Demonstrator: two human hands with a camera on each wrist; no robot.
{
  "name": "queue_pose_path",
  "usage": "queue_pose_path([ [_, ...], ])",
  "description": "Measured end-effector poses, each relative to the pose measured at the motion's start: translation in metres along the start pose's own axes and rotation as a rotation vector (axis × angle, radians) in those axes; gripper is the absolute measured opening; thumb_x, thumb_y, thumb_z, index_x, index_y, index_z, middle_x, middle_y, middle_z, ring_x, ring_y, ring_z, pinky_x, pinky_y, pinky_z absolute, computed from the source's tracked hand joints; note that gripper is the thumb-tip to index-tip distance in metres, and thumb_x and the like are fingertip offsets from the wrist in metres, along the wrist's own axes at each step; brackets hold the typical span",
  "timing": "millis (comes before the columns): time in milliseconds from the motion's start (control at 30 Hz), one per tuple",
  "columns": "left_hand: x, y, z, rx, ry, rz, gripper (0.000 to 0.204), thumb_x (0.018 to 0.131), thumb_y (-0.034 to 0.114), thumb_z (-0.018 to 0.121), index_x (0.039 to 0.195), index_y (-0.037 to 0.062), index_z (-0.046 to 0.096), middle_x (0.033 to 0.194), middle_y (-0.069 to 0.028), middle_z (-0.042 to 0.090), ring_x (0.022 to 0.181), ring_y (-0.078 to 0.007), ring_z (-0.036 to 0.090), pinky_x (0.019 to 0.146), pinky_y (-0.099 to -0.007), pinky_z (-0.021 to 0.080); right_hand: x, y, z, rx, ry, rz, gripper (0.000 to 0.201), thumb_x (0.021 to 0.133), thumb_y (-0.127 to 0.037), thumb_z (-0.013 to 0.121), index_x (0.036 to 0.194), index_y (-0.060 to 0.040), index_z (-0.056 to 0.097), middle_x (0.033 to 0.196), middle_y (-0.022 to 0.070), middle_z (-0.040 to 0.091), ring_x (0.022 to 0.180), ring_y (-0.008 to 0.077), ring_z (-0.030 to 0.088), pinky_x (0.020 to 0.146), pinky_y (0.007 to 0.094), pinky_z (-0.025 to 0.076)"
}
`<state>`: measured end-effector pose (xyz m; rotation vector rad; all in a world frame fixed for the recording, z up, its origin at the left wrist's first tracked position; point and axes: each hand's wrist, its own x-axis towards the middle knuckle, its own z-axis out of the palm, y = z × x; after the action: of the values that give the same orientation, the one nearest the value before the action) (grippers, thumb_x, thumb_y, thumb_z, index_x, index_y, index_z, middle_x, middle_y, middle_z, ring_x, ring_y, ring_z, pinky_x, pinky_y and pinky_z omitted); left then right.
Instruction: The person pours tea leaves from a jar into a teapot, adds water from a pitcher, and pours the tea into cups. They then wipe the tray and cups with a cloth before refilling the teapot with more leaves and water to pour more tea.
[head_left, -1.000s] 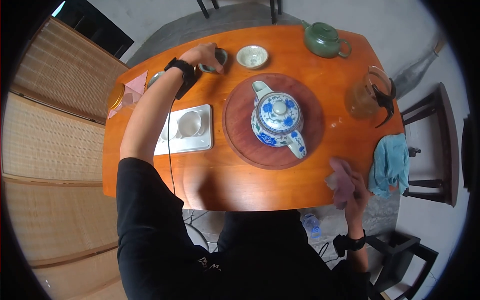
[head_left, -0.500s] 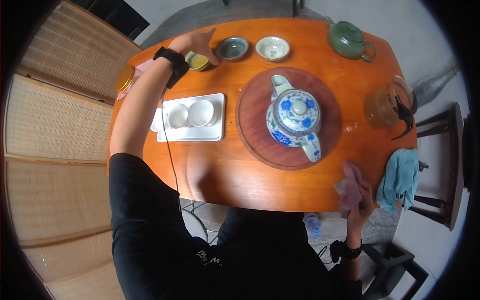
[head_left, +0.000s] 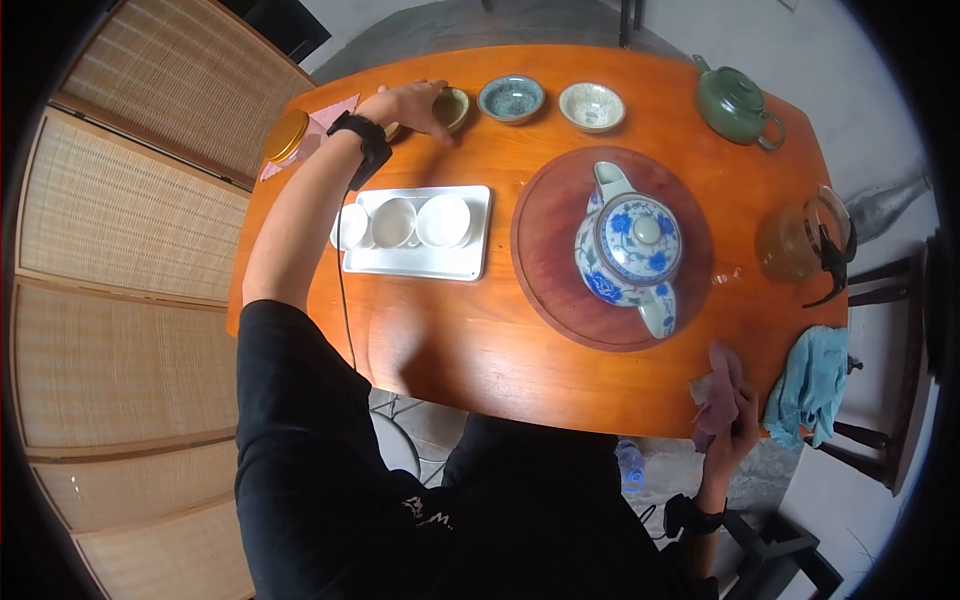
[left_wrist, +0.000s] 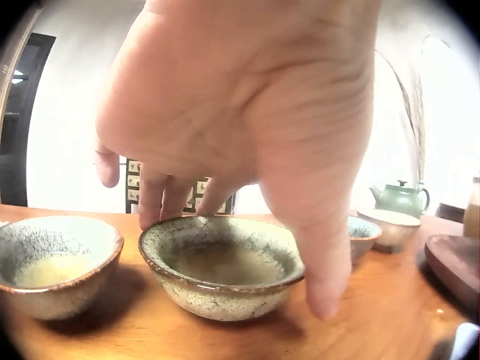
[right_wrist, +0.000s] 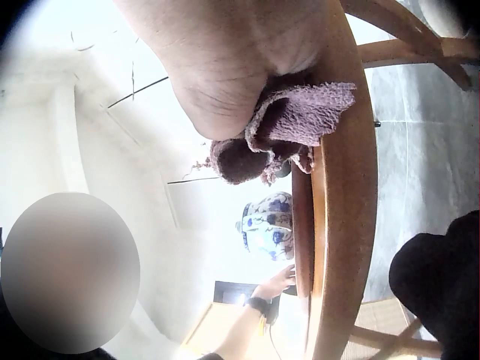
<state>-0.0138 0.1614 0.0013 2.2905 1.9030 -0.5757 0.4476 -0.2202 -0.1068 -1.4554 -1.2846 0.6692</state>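
1. While I log from a distance, the left hand (head_left: 410,105) is spread above the green-grey bowl (left_wrist: 221,266), fingers extended behind its rim and thumb straight down at its side; I cannot tell whether it touches.
2. Right hand (head_left: 732,440): fingers curled round a mauve cloth (head_left: 718,408), gripping it by the table's near right edge.
3. Green-grey bowl, as above: upright on the table, a shallow liquid inside.
4. Brown-rimmed bowl (left_wrist: 56,262): beside it, apart, yellowish liquid inside; in the head view I see it partly hidden by the left hand.
5. Blue-grey bowl (head_left: 511,99) and pale crackled bowl (head_left: 592,106): to the other side, in a row.
6. White tray (head_left: 415,264): nearer the person, with three white cups (head_left: 443,222) set side by side.
7. Round red-brown board (head_left: 550,310): right of the tray, bearing a blue-and-white teapot (head_left: 625,245), lid on.
8. Jar with a golden lid (head_left: 287,137): at the left end, against pink fabric (head_left: 335,114).
9. Green teapot (head_left: 735,105): far right corner, lid on.
10. Glass pitcher (head_left: 788,245), black handle: right side.
11. Light-blue cloth (head_left: 808,385): draped over the right edge of the wooden table (head_left: 500,370).
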Motion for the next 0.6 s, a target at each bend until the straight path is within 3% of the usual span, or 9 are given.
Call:
queue_pose_path([
  [33,0.000,0.000,-0.002,-0.030,0.004,0.005,0.104,0.058,0.043,0.085,0.143,0.0092,0.036,0.140,-0.0157,0.048,0.132,-0.0321,0.043,0.104,-0.0561,0.034,0.001,0.000,0.001,-0.020,0.006,-0.027,0.020,0.087,-0.003,0.057,0.103,0.0083,0.063,0.109,0.0147,0.058,0.097,0.0217,0.058,0.083,0.0283,0.044],
  [133,0.021,-0.021,0.014,-0.158,0.064,0.116,0.093,0.059,0.037,0.084,0.135,0.0033,0.045,0.129,-0.0206,0.056,0.122,-0.0345,0.052,0.102,-0.0432,0.042,-0.003,-0.002,0.000,0.062,0.004,0.111,0.020,0.088,-0.002,0.056,0.103,0.0083,0.063,0.110,0.0154,0.058,0.098,0.0227,0.058,0.084,0.0288,0.044],
  [233,0.021,-0.029,0.022,-0.211,0.209,0.182,0.087,0.058,0.033,0.084,0.130,-0.0011,0.049,0.120,-0.0229,0.061,0.115,-0.0352,0.057,0.100,-0.0343,0.044,-0.003,0.004,-0.002,-0.012,-0.004,0.015,0.020,0.088,-0.002,0.055,0.103,0.0080,0.063,0.109,0.0155,0.058,0.098,0.0232,0.058,0.085,0.0288,0.043],
  [467,-0.004,-0.030,-0.014,-0.429,0.224,0.287,0.081,0.060,0.028,0.080,0.128,-0.0014,0.050,0.117,-0.0185,0.061,0.109,-0.0284,0.059,0.100,-0.0333,0.044,-0.002,0.002,0.001,-0.029,0.002,-0.034,0.021,0.086,-0.002,0.056,0.103,0.0068,0.063,0.109,0.0147,0.059,0.098,0.0236,0.058,0.085,0.0294,0.044],
  [600,-0.025,0.001,-0.049,-0.430,0.249,0.385,0.082,0.061,0.027,0.079,0.131,-0.0018,0.047,0.120,-0.0171,0.059,0.112,-0.0259,0.057,0.102,-0.0324,0.042,0.002,-0.005,0.004,-0.047,0.010,-0.087,0.024,0.083,-0.002,0.056,0.103,0.0060,0.064,0.107,0.0146,0.060,0.099,0.0251,0.059,0.086,0.0308,0.044],
])
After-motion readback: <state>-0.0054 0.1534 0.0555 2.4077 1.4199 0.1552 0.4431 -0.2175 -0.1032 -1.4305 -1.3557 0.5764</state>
